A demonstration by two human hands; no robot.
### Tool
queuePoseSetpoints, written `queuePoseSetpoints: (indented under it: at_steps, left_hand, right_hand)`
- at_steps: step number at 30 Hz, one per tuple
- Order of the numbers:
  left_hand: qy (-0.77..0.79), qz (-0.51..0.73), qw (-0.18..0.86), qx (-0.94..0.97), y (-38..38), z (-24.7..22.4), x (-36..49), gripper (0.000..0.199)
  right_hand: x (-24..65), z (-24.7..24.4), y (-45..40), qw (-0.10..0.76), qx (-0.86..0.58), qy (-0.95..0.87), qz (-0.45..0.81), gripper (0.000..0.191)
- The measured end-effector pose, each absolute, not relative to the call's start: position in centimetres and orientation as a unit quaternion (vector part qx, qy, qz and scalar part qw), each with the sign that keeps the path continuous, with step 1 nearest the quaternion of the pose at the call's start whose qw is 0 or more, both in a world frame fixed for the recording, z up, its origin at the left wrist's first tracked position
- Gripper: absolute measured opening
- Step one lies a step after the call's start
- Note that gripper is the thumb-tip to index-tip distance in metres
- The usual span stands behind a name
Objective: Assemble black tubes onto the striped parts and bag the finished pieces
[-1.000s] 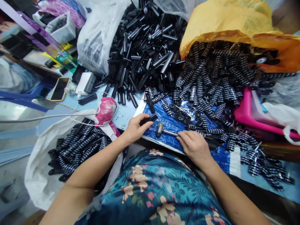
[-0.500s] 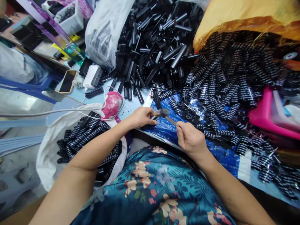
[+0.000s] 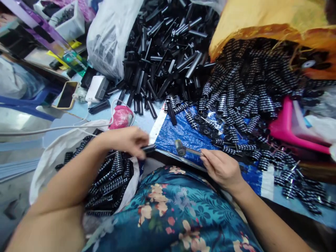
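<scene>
My right hand [image 3: 222, 168] is wrapped round the thin handle of a small hammer [image 3: 180, 147], whose head hangs over the near edge of the blue plastic sheet [image 3: 168, 131]. Somewhat blurred, my left hand [image 3: 130, 141] holds a dark elongated black piece [image 3: 149, 149] that sticks out to the right of its fingers. It is above the rim of a white sack [image 3: 135, 175] of black cylinders with pale rows of marks [image 3: 111, 183]. More such ridged cylinders [image 3: 236, 91] are heaped on the right of the table.
Smooth black tubes [image 3: 168, 66] form a big pile at the back, beside a clear plastic bag [image 3: 109, 38]. A yellow sack [image 3: 252, 21] and a pink bin [image 3: 286, 129] are on the right. A phone [image 3: 67, 95], white adapter [image 3: 96, 89] and cable [image 3: 52, 131] lie left.
My left hand has moved left, away from the hammer head, to above the white sack with the black piece. The hammer head has come down slightly, still in my right hand.
</scene>
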State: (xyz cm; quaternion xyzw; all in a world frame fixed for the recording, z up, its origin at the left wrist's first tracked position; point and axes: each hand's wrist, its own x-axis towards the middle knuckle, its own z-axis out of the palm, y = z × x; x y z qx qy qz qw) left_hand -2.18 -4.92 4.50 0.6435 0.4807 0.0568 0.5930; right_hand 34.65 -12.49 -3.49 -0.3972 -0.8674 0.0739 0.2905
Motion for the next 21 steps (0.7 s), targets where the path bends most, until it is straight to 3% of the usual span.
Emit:
queuePoseSetpoints:
  at_steps: [2, 4, 8, 11, 14, 17, 21]
  left_hand:
    - [0.492, 0.03, 0.619, 0.611, -5.8, 6.1, -5.0, 0.027]
    - [0.517, 0.025, 0.578, 0.631, -5.9, 6.2, -5.6, 0.026]
    - [0.599, 0.17, 0.364, 0.693, -4.2, 3.4, -0.2, 0.035]
    - [0.637, 0.229, 0.197, 0.709, -2.0, 1.5, 5.0, 0.048]
    - [0.653, 0.191, 0.109, 0.724, -0.2, 0.1, 7.7, 0.05]
    - [0.664, 0.114, 0.071, 0.736, 0.8, -1.1, 8.2, 0.045]
    - [0.693, 0.086, 0.071, 0.712, 0.9, -1.6, 7.8, 0.032]
  right_hand:
    - [35.6, -3.9, -12.8, 0.257, -0.439, -0.86, 0.043, 0.026]
    - [35.7, -4.2, -12.8, 0.237, -0.459, -0.856, 0.034, 0.02]
    - [36.7, -3.4, -10.6, 0.253, -0.516, -0.817, 0.048, 0.023]
    - [39.7, -1.8, -7.6, 0.253, -0.673, -0.694, -0.021, 0.032]
    - [42.6, -0.5, -4.2, 0.152, -0.791, -0.589, -0.068, 0.037]
    - [43.5, 0.0, -1.3, 0.031, -0.819, -0.572, -0.025, 0.039]
    - [42.9, 0.2, 0.3, -0.031, -0.828, -0.56, 0.014, 0.041]
